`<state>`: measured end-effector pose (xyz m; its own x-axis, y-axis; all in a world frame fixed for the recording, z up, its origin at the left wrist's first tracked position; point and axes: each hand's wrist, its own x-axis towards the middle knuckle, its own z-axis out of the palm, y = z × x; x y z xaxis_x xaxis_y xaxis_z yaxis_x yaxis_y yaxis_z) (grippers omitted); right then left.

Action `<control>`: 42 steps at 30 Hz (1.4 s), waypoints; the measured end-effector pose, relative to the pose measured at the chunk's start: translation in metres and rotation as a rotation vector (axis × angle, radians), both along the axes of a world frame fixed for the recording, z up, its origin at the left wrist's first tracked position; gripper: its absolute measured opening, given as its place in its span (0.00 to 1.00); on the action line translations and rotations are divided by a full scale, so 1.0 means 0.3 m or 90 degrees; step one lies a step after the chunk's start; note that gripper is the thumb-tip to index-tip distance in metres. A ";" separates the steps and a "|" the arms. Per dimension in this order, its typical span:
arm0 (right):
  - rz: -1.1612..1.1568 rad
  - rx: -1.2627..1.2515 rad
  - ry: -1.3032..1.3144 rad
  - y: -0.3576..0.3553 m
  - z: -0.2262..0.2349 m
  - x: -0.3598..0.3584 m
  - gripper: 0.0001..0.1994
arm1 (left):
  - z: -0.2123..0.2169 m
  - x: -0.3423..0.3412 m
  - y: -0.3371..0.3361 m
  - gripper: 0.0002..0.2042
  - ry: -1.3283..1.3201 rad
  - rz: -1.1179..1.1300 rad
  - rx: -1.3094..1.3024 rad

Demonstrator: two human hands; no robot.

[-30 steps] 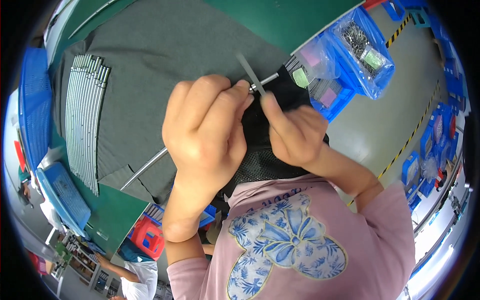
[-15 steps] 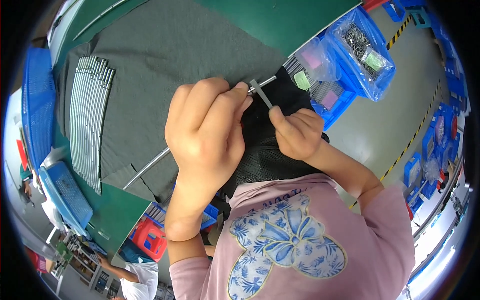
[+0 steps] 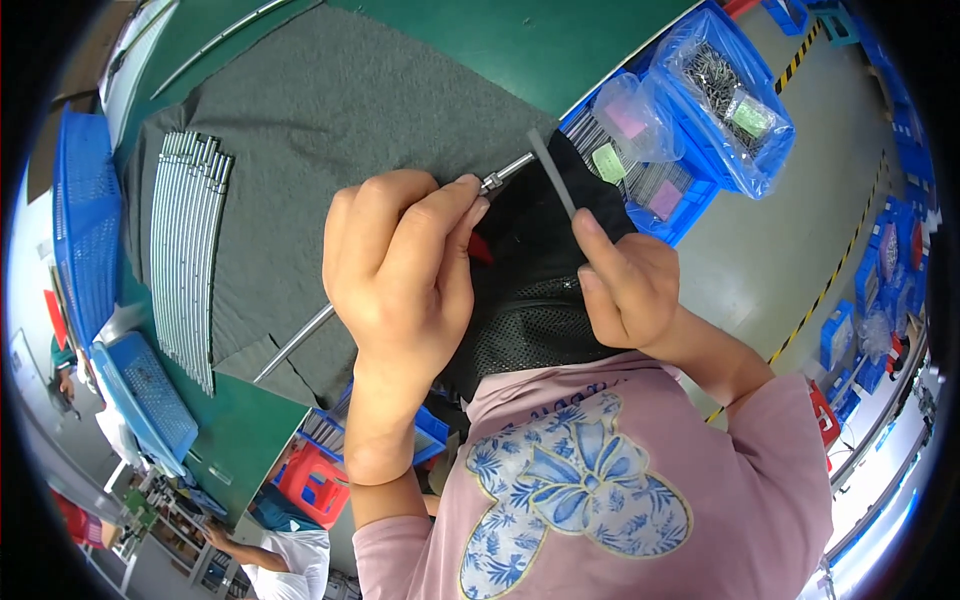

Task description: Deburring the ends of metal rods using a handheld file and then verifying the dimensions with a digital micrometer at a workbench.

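A long thin metal rod [image 3: 295, 345] slants across the grey cloth from lower left to upper right. My left hand [image 3: 400, 265] is closed round it, and a stepped collar shows just beyond the fingertips. Between thumb and forefinger, my right hand [image 3: 635, 285] pinches a flat grey strip [image 3: 556, 180], possibly a small file. The strip stands across the rod's upper right end; whether the two touch, I cannot tell. Left of my hands, several similar rods [image 3: 185, 260] lie side by side in a row on the grey cloth [image 3: 330, 110].
Beyond the green table's right edge sit blue bins, one with bagged small metal parts [image 3: 715, 80], another with rods and labels [image 3: 655, 185]. Blue baskets [image 3: 85, 220] line the left side. A red stool [image 3: 310, 485] and another person [image 3: 290, 560] are at lower left.
My right hand has shifted right and slightly down, taking the strip from near the collar out to the rod's end. More of the rod's collar now shows past my left fingertips.
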<state>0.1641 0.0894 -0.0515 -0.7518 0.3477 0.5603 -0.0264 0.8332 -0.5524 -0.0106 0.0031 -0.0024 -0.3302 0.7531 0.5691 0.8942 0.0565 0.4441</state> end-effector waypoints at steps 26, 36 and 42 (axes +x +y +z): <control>-0.035 -0.104 -0.055 -0.015 0.080 -0.088 0.20 | -0.008 -0.002 -0.001 0.08 -0.036 -0.005 0.016; -0.139 -0.090 -0.046 0.047 0.111 -0.184 0.18 | -0.011 0.014 0.001 0.10 -0.029 0.002 0.009; -0.317 -0.050 0.054 0.080 0.105 -0.251 0.14 | -0.011 0.019 0.013 0.09 -0.041 0.006 0.014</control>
